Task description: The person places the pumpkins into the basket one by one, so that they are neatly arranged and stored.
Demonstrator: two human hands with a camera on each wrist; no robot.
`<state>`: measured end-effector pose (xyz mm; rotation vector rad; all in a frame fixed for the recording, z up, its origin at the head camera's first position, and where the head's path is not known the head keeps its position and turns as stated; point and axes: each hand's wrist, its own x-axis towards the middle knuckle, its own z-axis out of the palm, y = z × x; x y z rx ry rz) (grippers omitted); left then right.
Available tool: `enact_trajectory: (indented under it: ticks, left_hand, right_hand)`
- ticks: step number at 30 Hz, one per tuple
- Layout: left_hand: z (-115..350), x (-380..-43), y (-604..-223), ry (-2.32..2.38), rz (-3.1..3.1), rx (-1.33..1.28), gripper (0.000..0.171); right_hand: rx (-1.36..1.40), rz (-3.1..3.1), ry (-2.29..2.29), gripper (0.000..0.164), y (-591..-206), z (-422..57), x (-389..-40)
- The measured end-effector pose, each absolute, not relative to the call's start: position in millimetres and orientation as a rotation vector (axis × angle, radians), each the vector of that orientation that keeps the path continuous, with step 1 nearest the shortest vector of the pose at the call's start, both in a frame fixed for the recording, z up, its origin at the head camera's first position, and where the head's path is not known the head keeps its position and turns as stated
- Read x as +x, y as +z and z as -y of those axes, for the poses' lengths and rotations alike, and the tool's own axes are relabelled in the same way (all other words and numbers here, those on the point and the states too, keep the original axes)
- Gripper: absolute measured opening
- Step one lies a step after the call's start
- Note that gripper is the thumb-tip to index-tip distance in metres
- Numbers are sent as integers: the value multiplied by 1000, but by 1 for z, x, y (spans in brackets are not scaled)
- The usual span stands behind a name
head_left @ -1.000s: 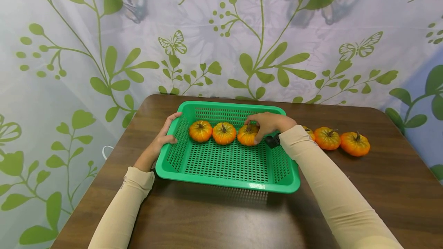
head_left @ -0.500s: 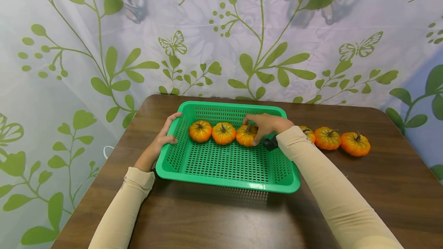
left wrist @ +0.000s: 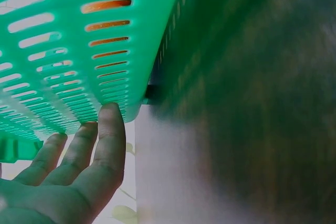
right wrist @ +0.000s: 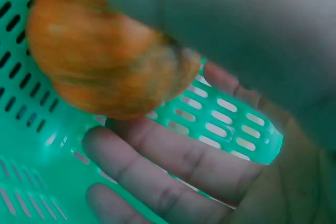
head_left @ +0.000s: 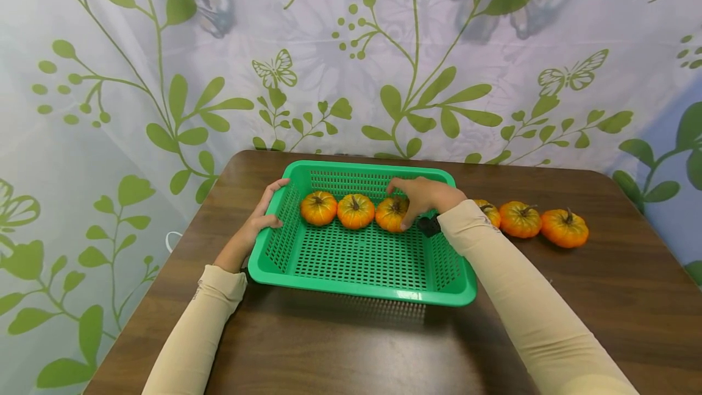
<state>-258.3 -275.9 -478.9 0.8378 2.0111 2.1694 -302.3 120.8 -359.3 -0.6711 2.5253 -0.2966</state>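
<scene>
A green slotted plastic basket [head_left: 351, 290] stands on the table, with two small orange pumpkins in a row inside it, a left one [head_left: 319, 208] and a middle one [head_left: 356, 212]. My left hand [head_left: 249, 227] holds the basket's left side, thumb over the rim; in the left wrist view its fingers [left wrist: 107, 140] press on the outer wall. To the right of the row, my right hand [head_left: 426, 195] grips a third pumpkin [head_left: 388, 217] between thumb and fingers, inside the basket. The right wrist view shows that pumpkin [right wrist: 100, 61] blurred, partly behind the thumb.
Right of the basket, more pumpkins line the wooden table [head_left: 340, 352]: one [head_left: 488, 211] partly behind the right sleeve, another [head_left: 520, 219] beside it, and an outermost one [head_left: 565, 228]. A leaf-printed curtain [head_left: 329, 35] hangs behind the table.
The right hand and its pumpkin have shifted very slightly left, toward the middle pumpkin. The left hand keeps its hold and the basket stays in place.
</scene>
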Motion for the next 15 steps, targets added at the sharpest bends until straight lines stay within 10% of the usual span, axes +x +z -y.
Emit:
enact_trajectory:
  ticks: [15]
  left_hand:
    - [257,-231,-442,2126,-2065,647,98]
  right_hand:
    - [-760,-2491,-550,73,-331,-148,-293]
